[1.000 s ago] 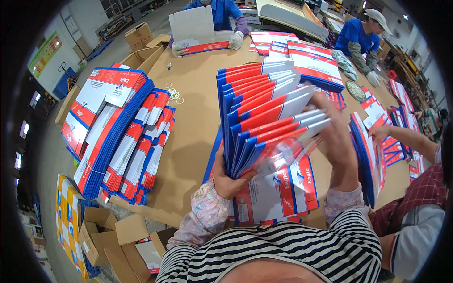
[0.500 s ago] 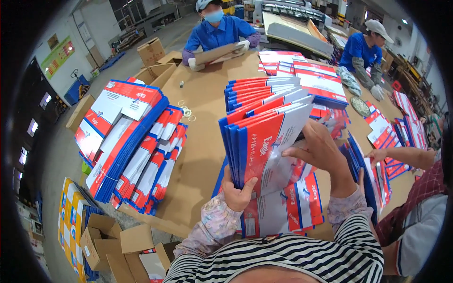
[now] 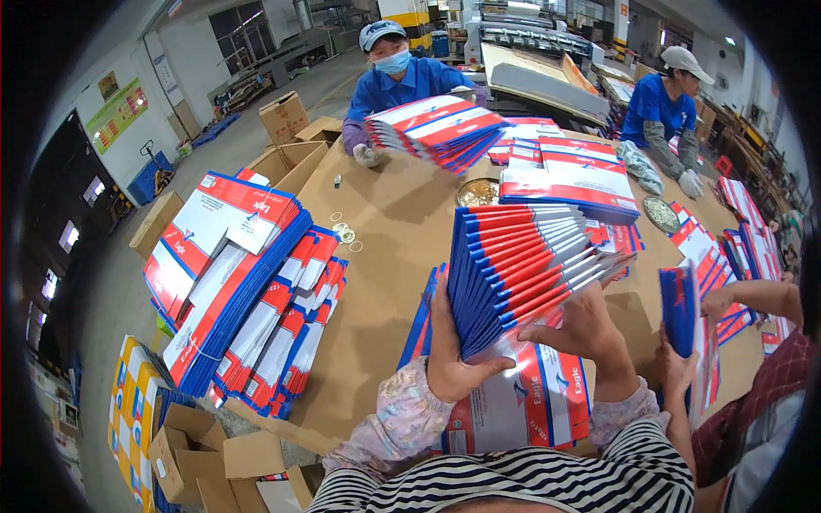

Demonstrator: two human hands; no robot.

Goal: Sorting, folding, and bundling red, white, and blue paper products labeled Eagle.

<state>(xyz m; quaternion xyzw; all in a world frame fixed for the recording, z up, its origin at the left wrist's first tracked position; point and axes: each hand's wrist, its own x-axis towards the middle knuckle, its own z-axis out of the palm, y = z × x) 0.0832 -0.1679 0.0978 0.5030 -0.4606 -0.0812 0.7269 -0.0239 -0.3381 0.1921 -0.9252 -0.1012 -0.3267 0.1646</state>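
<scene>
A thick, fanned stack of flat printed cartons (image 3: 513,274) in red, white and blue is up in front of me, its folded edges showing. My left hand (image 3: 457,355) is wrapped round the blue end, with the thumb across the bottom. At the lower right of the stack, my right hand (image 3: 581,329) grips the white end with its fingers partly hidden. Beneath my hands, more flat cartons (image 3: 496,410) lie on the brown table (image 3: 342,359).
A tall banded pile of cartons (image 3: 231,282) stands at left. Rubber bands (image 3: 344,232) lie near it. Across the table, a masked co-worker (image 3: 402,81) holds a fanned bunch (image 3: 436,128). At right, another person's hand (image 3: 678,368) holds a bundle (image 3: 678,308). Open boxes (image 3: 184,453) stand lower left.
The stack in my hands has tilted and spread, so its many edges now show. The co-worker opposite has turned over the bunch they hold. At right, the neighbour's bundle stands more upright.
</scene>
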